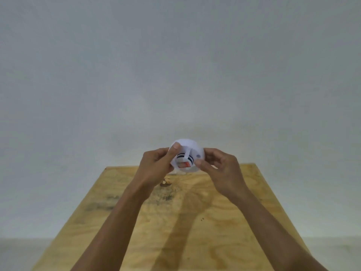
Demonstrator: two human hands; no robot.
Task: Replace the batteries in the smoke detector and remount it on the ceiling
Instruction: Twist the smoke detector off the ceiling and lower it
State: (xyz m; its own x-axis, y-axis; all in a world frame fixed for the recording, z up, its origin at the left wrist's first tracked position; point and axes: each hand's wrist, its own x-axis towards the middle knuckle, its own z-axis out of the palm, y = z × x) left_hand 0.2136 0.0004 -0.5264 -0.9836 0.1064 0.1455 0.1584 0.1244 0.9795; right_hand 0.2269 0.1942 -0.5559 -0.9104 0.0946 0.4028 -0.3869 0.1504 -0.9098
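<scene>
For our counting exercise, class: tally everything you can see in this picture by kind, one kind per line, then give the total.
Hands: 2, left hand and right hand
Smoke detector: 1, white, held between both hands
Wooden table: 1
Total: 4

The left hand and right hand are covering both sides of the round white plastic smoke detector. A small red-orange patch in its middle is reading too blurred to identify. The bottom edge is cutting off the wooden plywood surface.
</scene>
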